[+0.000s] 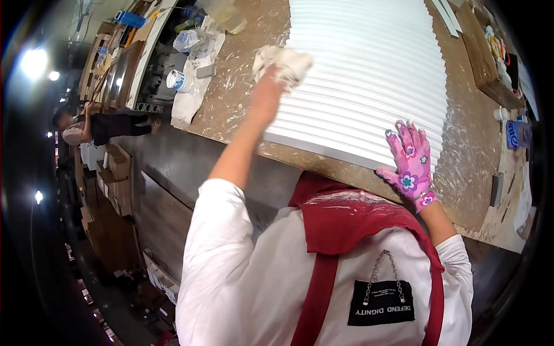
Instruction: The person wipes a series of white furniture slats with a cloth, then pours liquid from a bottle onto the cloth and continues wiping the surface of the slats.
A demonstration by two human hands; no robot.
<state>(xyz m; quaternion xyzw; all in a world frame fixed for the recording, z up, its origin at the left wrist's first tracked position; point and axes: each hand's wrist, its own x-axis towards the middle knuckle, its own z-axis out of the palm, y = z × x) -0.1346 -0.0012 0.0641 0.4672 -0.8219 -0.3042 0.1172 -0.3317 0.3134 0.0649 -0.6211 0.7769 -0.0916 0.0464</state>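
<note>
Gripping a bunched cream cloth point(297, 62), the bare left hand point(270, 86) reaches out over the left edge of a white ribbed panel point(369, 75). The cloth lies just beyond and around the fingers, which are blurred and partly hidden in its folds, and it overlaps both the panel and the brown counter point(228, 115). The right hand point(410, 161), in a pink flowered glove point(408, 182), is open, its fingers extended and slightly apart, resting on the panel's near right corner. The ribbed panel lies flat between the two hands and runs on beyond them, its ribs crossing from side to side.

To the left of the left hand, a grey block point(205, 71) and a white tub point(179, 81) sit on a pale sheet point(189, 108); farther out from that hand is a translucent container point(232, 22). Well to the right of the right hand are a blue package point(518, 134), a white cup point(501, 114) and, farther out, a wooden box point(489, 57). White smears mark the counter beside both hands. Nearer the body than the hands hangs a red apron point(369, 225) with white streaks. Far left of the left hand, another person point(78, 131) stands near cardboard boxes point(118, 181).
</note>
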